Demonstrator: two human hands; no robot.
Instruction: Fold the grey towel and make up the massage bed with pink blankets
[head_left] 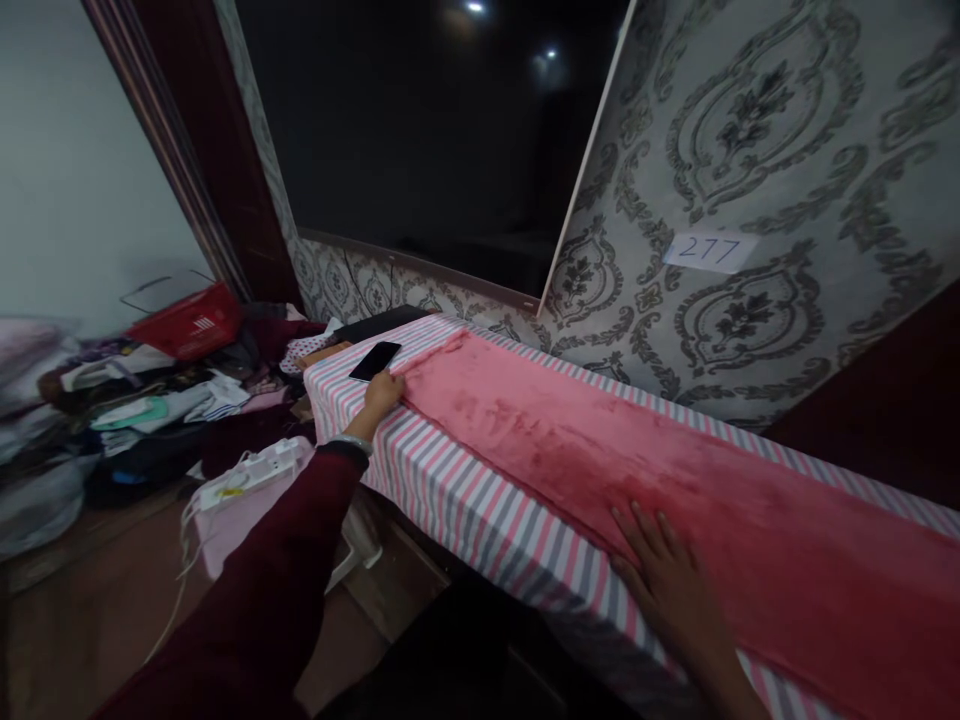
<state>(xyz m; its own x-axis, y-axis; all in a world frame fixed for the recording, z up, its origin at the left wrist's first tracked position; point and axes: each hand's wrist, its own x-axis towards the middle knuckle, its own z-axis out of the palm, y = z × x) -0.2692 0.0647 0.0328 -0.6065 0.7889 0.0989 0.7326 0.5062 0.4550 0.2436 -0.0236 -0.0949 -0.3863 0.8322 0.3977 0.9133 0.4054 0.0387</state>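
Note:
A long pink fleecy cloth (540, 415) lies spread along a table draped in a striped tablecloth (457, 490). My left hand (384, 391) is closed on the near corner of the pink cloth at its far left end. Just beyond those fingers a black phone (376, 361) rests on the stripes. Flat on the near part of the pink cloth lies my right hand (664, 565), palm down with fingers spread, holding nothing.
A large dark television (450, 130) hangs above the table. On the patterned wall is a paper marked 277 (711, 251). At left, clothes (165, 410) are piled around a red bag (191, 318). A white power strip (251, 473) with a trailing cord sits below the table's left end.

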